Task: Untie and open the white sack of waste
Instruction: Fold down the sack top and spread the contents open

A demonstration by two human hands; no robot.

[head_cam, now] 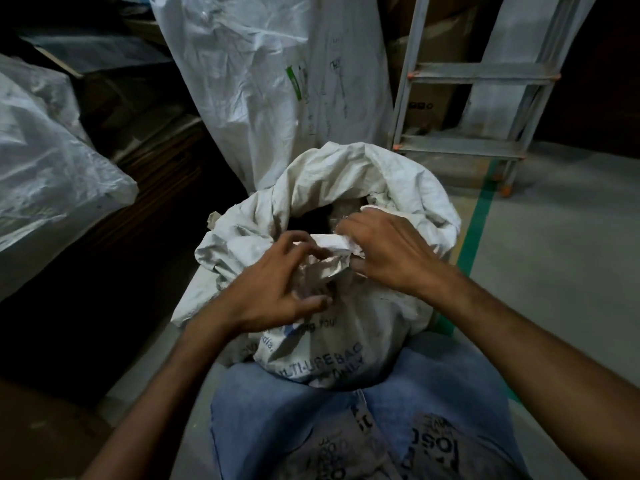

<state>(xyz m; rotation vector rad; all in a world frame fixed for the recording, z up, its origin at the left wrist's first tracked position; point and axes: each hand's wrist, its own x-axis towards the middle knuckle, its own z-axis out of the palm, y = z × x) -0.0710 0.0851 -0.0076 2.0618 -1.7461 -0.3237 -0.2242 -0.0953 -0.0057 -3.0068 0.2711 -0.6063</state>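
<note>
The white sack [346,341] is woven plastic cloth, matt, coarse and creased; behind it a taller sack [270,81] shows the same matt weave; left of it a plastic bag [52,161] looks thin and glossy; right of and behind it the ladder [481,72] is dull grey metal; the floor [571,254] under it is smooth and matt; the jeans [433,382] against it are faded blue denim.

Forearms reach forward; left hand [273,292] and right hand [388,251] grip the sack [349,188] rim with curled fingers.
</note>
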